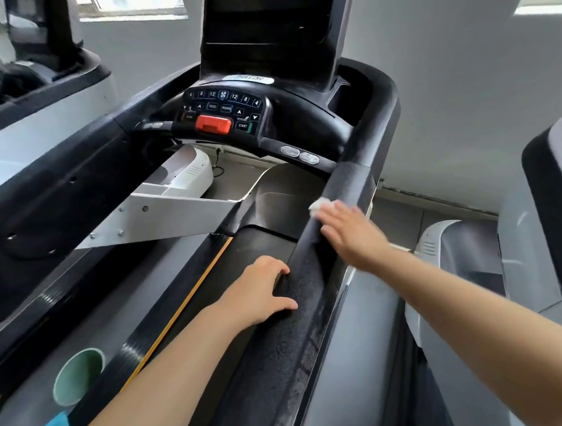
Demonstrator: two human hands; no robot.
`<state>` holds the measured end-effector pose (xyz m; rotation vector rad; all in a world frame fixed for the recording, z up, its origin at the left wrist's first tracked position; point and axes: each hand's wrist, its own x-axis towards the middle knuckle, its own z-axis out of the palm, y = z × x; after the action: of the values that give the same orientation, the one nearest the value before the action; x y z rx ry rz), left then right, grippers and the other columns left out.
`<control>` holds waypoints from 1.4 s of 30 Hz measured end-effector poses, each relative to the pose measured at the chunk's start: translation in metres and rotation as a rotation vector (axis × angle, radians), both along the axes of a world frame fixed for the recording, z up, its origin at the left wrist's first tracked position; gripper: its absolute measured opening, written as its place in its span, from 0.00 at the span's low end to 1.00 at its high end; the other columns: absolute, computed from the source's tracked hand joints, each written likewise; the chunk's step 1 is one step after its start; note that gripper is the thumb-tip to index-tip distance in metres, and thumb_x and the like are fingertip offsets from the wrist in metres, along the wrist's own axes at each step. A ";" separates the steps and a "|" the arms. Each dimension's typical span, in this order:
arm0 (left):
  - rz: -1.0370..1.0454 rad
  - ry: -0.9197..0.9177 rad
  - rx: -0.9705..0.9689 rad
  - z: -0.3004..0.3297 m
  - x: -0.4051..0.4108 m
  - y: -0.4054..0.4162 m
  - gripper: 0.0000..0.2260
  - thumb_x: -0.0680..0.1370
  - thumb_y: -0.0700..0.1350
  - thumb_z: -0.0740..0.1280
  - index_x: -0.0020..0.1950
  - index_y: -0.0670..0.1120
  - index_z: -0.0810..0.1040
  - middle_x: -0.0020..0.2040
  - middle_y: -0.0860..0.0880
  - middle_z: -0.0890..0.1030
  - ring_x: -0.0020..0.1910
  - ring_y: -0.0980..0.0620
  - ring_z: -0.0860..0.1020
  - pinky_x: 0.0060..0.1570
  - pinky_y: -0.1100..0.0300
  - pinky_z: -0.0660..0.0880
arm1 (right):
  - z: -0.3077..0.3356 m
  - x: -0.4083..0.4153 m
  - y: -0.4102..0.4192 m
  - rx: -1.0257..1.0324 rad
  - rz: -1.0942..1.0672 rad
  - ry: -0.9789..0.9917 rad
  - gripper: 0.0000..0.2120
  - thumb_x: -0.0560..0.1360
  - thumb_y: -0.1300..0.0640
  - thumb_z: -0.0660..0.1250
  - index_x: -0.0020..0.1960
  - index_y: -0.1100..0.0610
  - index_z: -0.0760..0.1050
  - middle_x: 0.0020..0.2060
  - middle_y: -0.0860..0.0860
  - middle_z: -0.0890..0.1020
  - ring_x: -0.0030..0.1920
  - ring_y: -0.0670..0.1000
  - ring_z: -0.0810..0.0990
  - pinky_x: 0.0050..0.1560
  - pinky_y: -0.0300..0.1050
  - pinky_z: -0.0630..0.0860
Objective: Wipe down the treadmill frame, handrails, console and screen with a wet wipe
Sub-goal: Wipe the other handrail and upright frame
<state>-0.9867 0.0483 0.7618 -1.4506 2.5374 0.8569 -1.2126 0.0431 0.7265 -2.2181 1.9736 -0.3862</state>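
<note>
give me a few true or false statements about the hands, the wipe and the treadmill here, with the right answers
1. The right hand presses a white wipe against the right handrail. True.
2. The left hand is pressing the red stop button. False: it rests on the right handrail, nearer the camera than the right hand.
3. The wipe lies under the right hand's fingertips, on the console side. True.
4. Both hands are on the screen. False: neither touches it; both are on the handrail.
5. A green cup sits at lower left. True.
</note>
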 end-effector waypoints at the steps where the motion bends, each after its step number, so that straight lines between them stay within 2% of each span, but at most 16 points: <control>1: 0.002 0.015 -0.022 -0.001 -0.003 -0.006 0.28 0.72 0.54 0.72 0.68 0.51 0.67 0.68 0.53 0.65 0.67 0.53 0.66 0.66 0.56 0.66 | -0.003 0.011 0.015 -0.012 0.090 -0.033 0.29 0.78 0.44 0.39 0.73 0.52 0.63 0.74 0.48 0.62 0.74 0.53 0.57 0.72 0.46 0.48; 3: 0.010 0.038 -0.066 -0.003 -0.011 -0.017 0.29 0.72 0.55 0.71 0.70 0.50 0.65 0.69 0.52 0.65 0.68 0.52 0.65 0.67 0.56 0.65 | -0.005 0.024 0.041 0.003 0.229 -0.072 0.29 0.79 0.43 0.40 0.75 0.50 0.59 0.75 0.45 0.57 0.76 0.47 0.49 0.72 0.41 0.38; 6: 0.007 0.057 -0.096 -0.006 -0.026 -0.029 0.31 0.73 0.55 0.70 0.72 0.49 0.62 0.71 0.51 0.64 0.70 0.52 0.63 0.67 0.57 0.64 | 0.000 0.010 0.032 0.066 0.262 -0.032 0.30 0.77 0.40 0.37 0.76 0.45 0.54 0.74 0.40 0.52 0.74 0.40 0.43 0.72 0.41 0.34; 8: -0.004 0.063 -0.106 -0.007 -0.037 -0.036 0.32 0.74 0.56 0.69 0.74 0.49 0.59 0.72 0.51 0.62 0.70 0.51 0.61 0.67 0.56 0.64 | 0.001 -0.011 0.002 0.054 0.175 -0.003 0.30 0.77 0.39 0.35 0.76 0.45 0.54 0.75 0.40 0.53 0.75 0.42 0.44 0.73 0.44 0.37; 11: -0.014 0.088 -0.128 -0.006 -0.055 -0.046 0.31 0.76 0.56 0.67 0.74 0.49 0.59 0.72 0.52 0.62 0.70 0.51 0.61 0.66 0.55 0.65 | 0.001 -0.053 -0.055 0.063 -0.054 0.081 0.22 0.83 0.48 0.44 0.76 0.46 0.54 0.76 0.43 0.54 0.76 0.47 0.48 0.75 0.50 0.42; 14: -0.022 0.125 -0.175 -0.005 -0.075 -0.055 0.28 0.78 0.55 0.64 0.74 0.48 0.59 0.72 0.51 0.61 0.70 0.50 0.60 0.66 0.56 0.63 | 0.006 -0.068 -0.083 0.059 -0.188 0.054 0.21 0.83 0.52 0.46 0.76 0.50 0.57 0.76 0.46 0.56 0.76 0.50 0.52 0.74 0.50 0.48; 17: -0.023 0.170 -0.259 -0.006 -0.095 -0.064 0.23 0.79 0.51 0.62 0.72 0.46 0.61 0.70 0.49 0.63 0.69 0.49 0.62 0.65 0.57 0.62 | 0.003 -0.051 -0.053 -0.019 -0.045 -0.064 0.24 0.81 0.49 0.44 0.75 0.53 0.61 0.75 0.45 0.58 0.75 0.50 0.55 0.71 0.46 0.51; 19: -0.022 0.225 -0.297 -0.007 -0.108 -0.071 0.19 0.79 0.47 0.62 0.68 0.44 0.65 0.68 0.49 0.65 0.67 0.48 0.63 0.63 0.58 0.63 | -0.004 -0.039 -0.020 -0.032 0.081 -0.115 0.30 0.78 0.41 0.38 0.76 0.50 0.56 0.73 0.40 0.51 0.75 0.43 0.47 0.73 0.43 0.43; 21: -0.009 0.264 -0.332 -0.008 -0.119 -0.079 0.17 0.79 0.44 0.62 0.66 0.44 0.66 0.67 0.48 0.66 0.67 0.48 0.64 0.62 0.59 0.62 | -0.006 -0.050 -0.020 0.018 0.105 -0.076 0.32 0.77 0.37 0.35 0.77 0.47 0.52 0.73 0.39 0.49 0.74 0.41 0.44 0.72 0.42 0.37; 23: -0.001 0.249 -0.362 -0.008 -0.128 -0.086 0.19 0.79 0.44 0.62 0.69 0.43 0.64 0.69 0.47 0.64 0.68 0.47 0.63 0.63 0.58 0.61 | -0.005 -0.073 -0.049 0.030 -0.001 -0.033 0.29 0.79 0.39 0.36 0.77 0.46 0.52 0.75 0.42 0.52 0.76 0.44 0.47 0.72 0.44 0.39; 26: -0.021 0.201 -0.378 -0.010 -0.141 -0.096 0.22 0.80 0.45 0.61 0.72 0.42 0.60 0.71 0.47 0.61 0.70 0.47 0.60 0.66 0.58 0.58 | 0.002 -0.096 -0.097 0.084 -0.225 -0.021 0.22 0.83 0.49 0.44 0.77 0.48 0.53 0.77 0.46 0.52 0.76 0.48 0.49 0.74 0.49 0.44; 28: -0.043 0.194 -0.414 -0.011 -0.151 -0.103 0.22 0.80 0.45 0.60 0.72 0.42 0.60 0.72 0.46 0.61 0.71 0.47 0.59 0.67 0.59 0.57 | 0.006 -0.094 -0.101 0.071 -0.249 -0.103 0.21 0.83 0.52 0.46 0.76 0.51 0.56 0.77 0.47 0.53 0.76 0.48 0.49 0.74 0.49 0.46; 31: -0.069 0.208 -0.455 -0.013 -0.163 -0.107 0.21 0.79 0.43 0.61 0.71 0.41 0.63 0.70 0.46 0.63 0.71 0.47 0.59 0.68 0.58 0.55 | 0.001 -0.079 -0.071 0.009 -0.136 -0.200 0.21 0.84 0.53 0.47 0.76 0.52 0.58 0.76 0.45 0.56 0.76 0.47 0.49 0.73 0.44 0.45; 34: -0.086 0.231 -0.486 -0.021 -0.168 -0.106 0.19 0.77 0.41 0.62 0.67 0.37 0.70 0.66 0.42 0.71 0.67 0.43 0.67 0.66 0.54 0.64 | -0.005 -0.090 -0.066 0.007 -0.070 -0.138 0.22 0.83 0.51 0.44 0.77 0.49 0.54 0.76 0.43 0.54 0.76 0.44 0.47 0.75 0.46 0.43; 37: -0.083 0.197 -0.542 -0.031 -0.170 -0.106 0.20 0.73 0.47 0.56 0.56 0.38 0.78 0.55 0.42 0.79 0.55 0.43 0.79 0.53 0.51 0.76 | 0.000 -0.117 -0.104 0.068 -0.188 -0.149 0.21 0.84 0.54 0.46 0.76 0.49 0.56 0.76 0.46 0.54 0.76 0.47 0.49 0.73 0.47 0.43; 42: -0.101 0.182 -0.569 -0.037 -0.170 -0.107 0.22 0.73 0.49 0.53 0.57 0.39 0.77 0.55 0.43 0.79 0.55 0.43 0.79 0.54 0.50 0.75 | -0.003 -0.117 -0.119 0.040 -0.308 -0.328 0.21 0.84 0.55 0.46 0.76 0.53 0.57 0.77 0.47 0.54 0.76 0.47 0.49 0.73 0.46 0.43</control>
<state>-1.1572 -0.0589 0.7249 -1.3946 3.1331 0.2620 -1.3292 -0.0762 0.7235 -1.6935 2.1097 -0.6916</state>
